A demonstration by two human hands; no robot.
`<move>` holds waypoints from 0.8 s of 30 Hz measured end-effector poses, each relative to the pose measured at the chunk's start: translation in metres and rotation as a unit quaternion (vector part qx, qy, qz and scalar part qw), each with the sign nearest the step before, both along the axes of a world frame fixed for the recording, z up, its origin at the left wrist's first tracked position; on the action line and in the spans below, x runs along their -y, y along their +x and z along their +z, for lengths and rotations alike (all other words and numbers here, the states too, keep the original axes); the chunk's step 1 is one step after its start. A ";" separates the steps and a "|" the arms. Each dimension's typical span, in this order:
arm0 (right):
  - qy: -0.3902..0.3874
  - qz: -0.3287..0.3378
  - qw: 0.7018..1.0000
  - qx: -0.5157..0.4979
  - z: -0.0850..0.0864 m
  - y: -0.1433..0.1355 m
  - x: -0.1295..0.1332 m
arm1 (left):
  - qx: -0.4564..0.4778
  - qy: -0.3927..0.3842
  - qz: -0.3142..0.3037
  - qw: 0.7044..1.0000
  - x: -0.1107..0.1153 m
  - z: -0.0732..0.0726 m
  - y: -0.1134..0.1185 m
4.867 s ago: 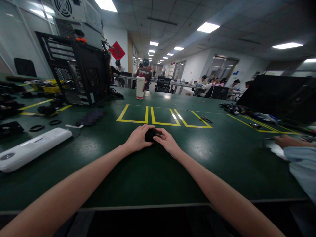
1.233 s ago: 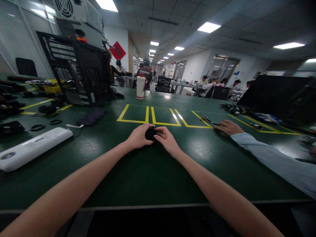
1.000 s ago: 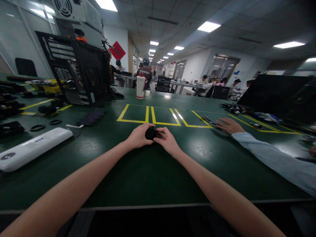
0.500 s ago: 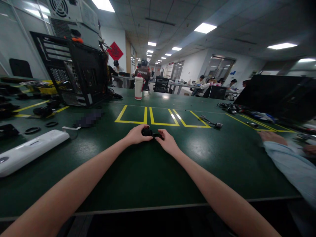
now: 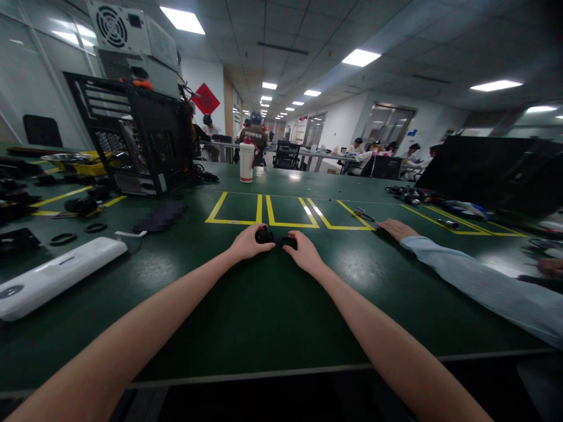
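Over the green tabletop, my left hand is closed around a rounded black part, with the thumb below it and the fingers behind. My right hand pinches a small, flat black piece between thumb and fingers; its exact shape is partly hidden. A narrow gap separates the two black parts. Both hands are just in front of the yellow tape outlines.
At right, a co-worker's hand reaches to a metal part. A white device and black rings lie left. Behind stand a computer case and a white bottle. A black panel stands far right.
My hands have drawn slightly apart, widening the gap between the two black parts. The co-worker's hand has moved left across the table to the metal part, now largely covering it.
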State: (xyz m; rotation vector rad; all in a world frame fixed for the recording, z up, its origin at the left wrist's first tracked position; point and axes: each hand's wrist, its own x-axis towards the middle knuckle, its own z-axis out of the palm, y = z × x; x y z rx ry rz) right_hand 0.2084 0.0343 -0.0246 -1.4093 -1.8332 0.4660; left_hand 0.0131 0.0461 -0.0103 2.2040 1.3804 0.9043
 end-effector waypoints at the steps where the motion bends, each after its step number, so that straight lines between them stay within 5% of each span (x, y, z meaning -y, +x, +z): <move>1: 0.004 -0.011 1.000 0.003 -0.001 0.004 -0.003 | 0.001 0.000 0.003 1.000 -0.005 -0.001 0.003; 8: 0.006 -0.048 0.994 0.096 -0.001 0.020 -0.012 | -0.005 -0.012 0.057 0.998 -0.035 -0.009 0.032; 14: -0.010 -0.053 0.987 0.152 0.007 0.014 -0.005 | -0.008 -0.027 0.059 0.998 -0.032 -0.006 0.038; 19: -0.013 0.007 0.980 0.196 0.028 0.007 0.025 | 0.005 -0.043 0.021 0.999 -0.002 0.005 0.031; 24: -0.054 0.154 0.967 0.198 0.056 -0.013 0.096 | 0.021 -0.050 -0.087 0.995 0.062 0.012 -0.003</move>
